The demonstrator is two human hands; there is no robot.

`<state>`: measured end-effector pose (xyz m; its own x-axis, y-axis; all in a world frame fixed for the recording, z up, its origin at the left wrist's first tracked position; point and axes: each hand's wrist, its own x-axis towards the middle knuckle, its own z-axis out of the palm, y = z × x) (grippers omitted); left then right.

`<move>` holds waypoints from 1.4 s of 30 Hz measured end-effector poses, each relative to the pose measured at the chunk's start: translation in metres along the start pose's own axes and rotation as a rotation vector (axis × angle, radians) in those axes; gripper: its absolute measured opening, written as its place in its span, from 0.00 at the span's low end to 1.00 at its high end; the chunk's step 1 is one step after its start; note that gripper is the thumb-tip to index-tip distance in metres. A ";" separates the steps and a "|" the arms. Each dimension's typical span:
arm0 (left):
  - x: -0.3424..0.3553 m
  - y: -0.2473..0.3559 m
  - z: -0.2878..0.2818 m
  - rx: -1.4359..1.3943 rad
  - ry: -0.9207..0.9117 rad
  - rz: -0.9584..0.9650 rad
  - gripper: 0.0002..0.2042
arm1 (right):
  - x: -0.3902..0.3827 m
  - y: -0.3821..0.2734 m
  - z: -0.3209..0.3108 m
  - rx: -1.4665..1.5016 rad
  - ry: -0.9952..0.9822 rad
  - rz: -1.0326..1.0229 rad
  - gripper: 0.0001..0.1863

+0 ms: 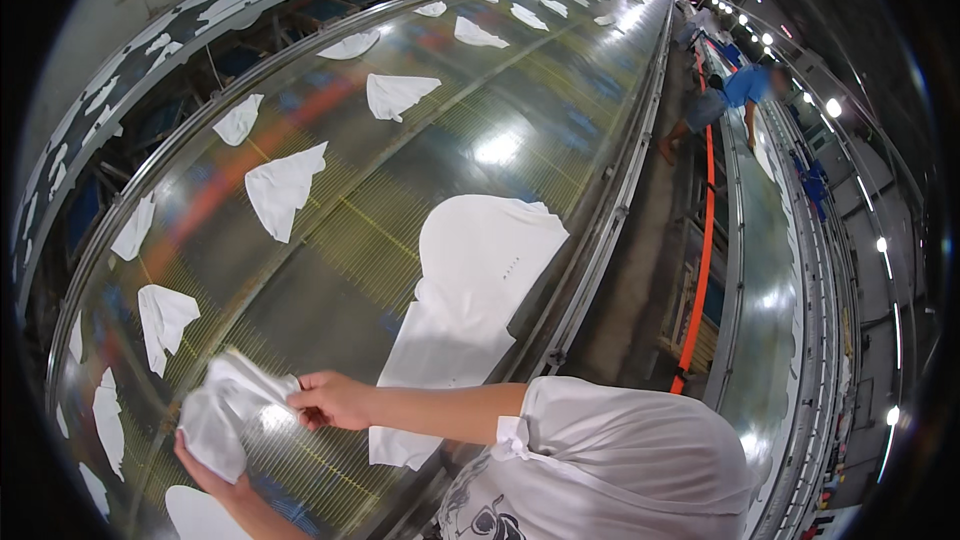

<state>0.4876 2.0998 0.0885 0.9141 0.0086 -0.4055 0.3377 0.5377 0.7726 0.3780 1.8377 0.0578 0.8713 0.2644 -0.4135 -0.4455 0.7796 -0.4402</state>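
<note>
Okay, right hand (328,401) pinches a white cloth piece (222,410); left hand (212,475) holds its lower edge, fingertips hidden; it's lifted over the long table (370,240), not laid flat yet; small white pieces (285,190) already dot that table, so plenty looks done; large white panel (475,260) crowds the table's right side; co-worker (742,90) bends beyond it.

Open tabletop (310,305) beyond the cloth (214,425); white panel (470,290) lies right.

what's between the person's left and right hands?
A white cloth piece, raised over the table. In the head view, the right hand grips one end; the left hand is at its lower edge.
</note>
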 end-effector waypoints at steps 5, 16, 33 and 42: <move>-0.046 0.095 0.045 0.214 0.000 0.467 0.24 | -0.071 -0.081 0.046 0.079 -0.134 -0.160 0.06; -0.155 0.185 0.029 0.225 -0.256 0.857 0.30 | -0.236 -0.087 0.046 -0.435 -0.095 -0.270 0.10; -0.314 0.118 -0.087 0.672 0.087 1.329 0.41 | -0.251 0.049 0.333 -1.751 -0.969 -0.714 0.16; -0.358 0.075 -0.083 0.259 -0.039 1.101 0.38 | -0.301 -0.008 0.198 -1.334 -0.897 -0.430 0.18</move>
<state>0.1666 2.2068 0.2511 0.7478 0.3405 0.5700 -0.6230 0.0632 0.7796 0.1603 1.8648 0.3432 0.5921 0.7623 0.2615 0.4026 0.0013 -0.9154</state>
